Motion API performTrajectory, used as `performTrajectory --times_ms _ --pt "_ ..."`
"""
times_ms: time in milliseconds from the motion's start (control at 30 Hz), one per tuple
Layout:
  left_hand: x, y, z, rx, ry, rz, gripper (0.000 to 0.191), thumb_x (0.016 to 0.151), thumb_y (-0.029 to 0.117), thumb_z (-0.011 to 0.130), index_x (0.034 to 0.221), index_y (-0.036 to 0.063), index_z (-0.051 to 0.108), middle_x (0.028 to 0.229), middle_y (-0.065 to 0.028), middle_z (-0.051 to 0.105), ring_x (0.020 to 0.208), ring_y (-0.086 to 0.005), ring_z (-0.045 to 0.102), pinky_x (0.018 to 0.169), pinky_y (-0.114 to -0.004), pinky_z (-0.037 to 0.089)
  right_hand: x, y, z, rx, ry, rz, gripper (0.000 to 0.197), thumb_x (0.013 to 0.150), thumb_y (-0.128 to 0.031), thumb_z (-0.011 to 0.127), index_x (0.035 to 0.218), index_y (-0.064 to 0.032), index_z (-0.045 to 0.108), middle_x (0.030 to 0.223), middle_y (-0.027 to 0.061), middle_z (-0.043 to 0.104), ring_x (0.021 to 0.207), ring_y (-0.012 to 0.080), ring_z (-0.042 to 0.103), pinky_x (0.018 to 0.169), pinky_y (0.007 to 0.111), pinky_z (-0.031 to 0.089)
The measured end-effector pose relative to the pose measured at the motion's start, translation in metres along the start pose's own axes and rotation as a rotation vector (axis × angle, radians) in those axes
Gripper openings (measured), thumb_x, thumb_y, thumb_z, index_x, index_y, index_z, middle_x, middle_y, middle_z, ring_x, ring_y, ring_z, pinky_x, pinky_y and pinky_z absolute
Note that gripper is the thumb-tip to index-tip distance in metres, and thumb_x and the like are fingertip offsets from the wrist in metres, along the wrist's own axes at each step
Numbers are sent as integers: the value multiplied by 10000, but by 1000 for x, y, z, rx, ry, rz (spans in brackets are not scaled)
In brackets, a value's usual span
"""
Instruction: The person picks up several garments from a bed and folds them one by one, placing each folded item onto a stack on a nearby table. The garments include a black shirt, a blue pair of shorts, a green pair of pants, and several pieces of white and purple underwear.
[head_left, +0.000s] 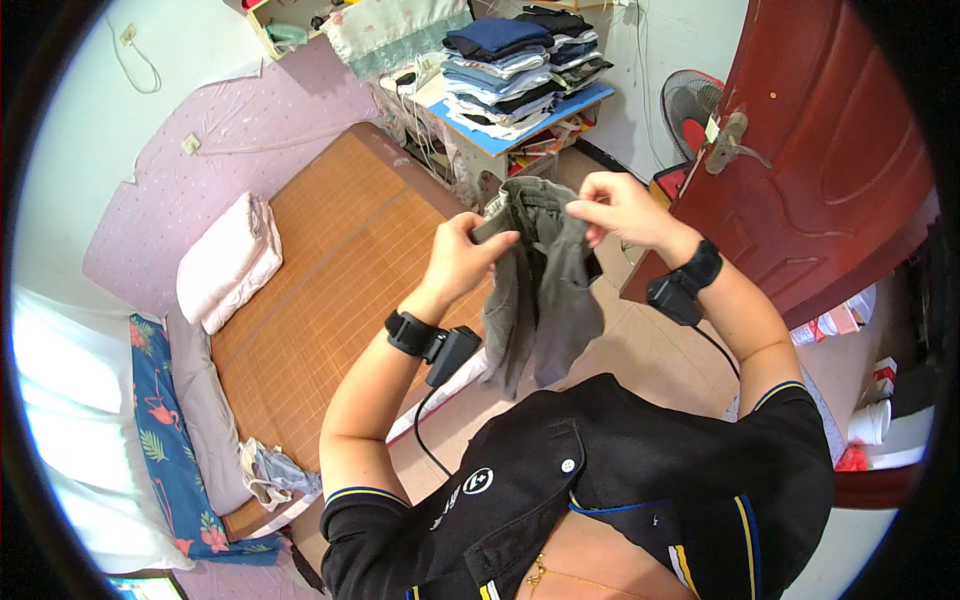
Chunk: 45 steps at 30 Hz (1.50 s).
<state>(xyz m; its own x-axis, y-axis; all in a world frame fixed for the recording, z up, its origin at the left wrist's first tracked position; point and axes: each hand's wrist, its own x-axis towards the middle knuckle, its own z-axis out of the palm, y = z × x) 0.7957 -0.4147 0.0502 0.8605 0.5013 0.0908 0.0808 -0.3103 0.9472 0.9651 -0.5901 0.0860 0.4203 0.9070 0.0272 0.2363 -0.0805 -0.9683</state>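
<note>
A pair of dark grey-green trousers (564, 307) with a gathered elastic waistband hangs in the air between my two hands. My left hand (466, 253) pinches one side of the waistband between thumb and fingers. The opposite side is gripped by my right hand (616, 210), a little higher. Between them the waist opening gapes, and both legs dangle down in front of my chest. The lower ends of the legs hang close above my black shirt (540, 450).
To the left is a bed with a brown woven mat (337, 277), a folded pale pink quilt (229, 262) and crumpled clothing (274, 476). Ahead, stacks of folded clothes (499, 82) stand on a blue-topped table (487, 141). A red door (817, 150) and a fan (690, 112) are on the right.
</note>
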Motion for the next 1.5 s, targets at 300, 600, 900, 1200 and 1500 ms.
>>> performTrajectory --times_ms 300,600,900,1200,1500 --pt "-24 19 28 335 13 308 491 691 212 758 1019 -43 497 861 -109 601 748 -149 581 653 -280 479 9 -8 40 -35 -159 -143 151 826 -128 630 781 -44 513 700 -10 549 596 54 532 522 204 436" --pt "-39 21 -1 198 22 128 353 757 49 628 1067 -24 476 900 -67 569 816 -113 544 707 -262 470 6 4 -1 -575 -77 -506 432 738 -147 670 1140 -99 517 1285 109 369 1170 224 387 943 348 358" --pt "-52 29 -16 172 -124 363 350 753 -10 636 1067 -4 480 965 -39 522 879 -101 524 814 -261 441 15 28 6 -634 -142 -547 689 648 -106 715 1256 -141 392 1389 180 229 1272 356 285 1033 387 286" --pt "-51 22 -35 278 -72 433 308 771 -7 620 1056 1 502 962 -51 525 905 -125 521 817 -272 450 18 18 9 -640 -156 -521 261 631 -77 584 856 10 485 1282 169 425 1094 310 486 892 352 406" --pt "-44 25 -49 150 23 356 349 794 38 579 1126 16 474 944 -89 531 834 -157 560 698 -273 498 22 -9 4 -217 -68 -441 274 661 -116 633 881 -4 516 1027 68 564 848 108 491 740 252 428"
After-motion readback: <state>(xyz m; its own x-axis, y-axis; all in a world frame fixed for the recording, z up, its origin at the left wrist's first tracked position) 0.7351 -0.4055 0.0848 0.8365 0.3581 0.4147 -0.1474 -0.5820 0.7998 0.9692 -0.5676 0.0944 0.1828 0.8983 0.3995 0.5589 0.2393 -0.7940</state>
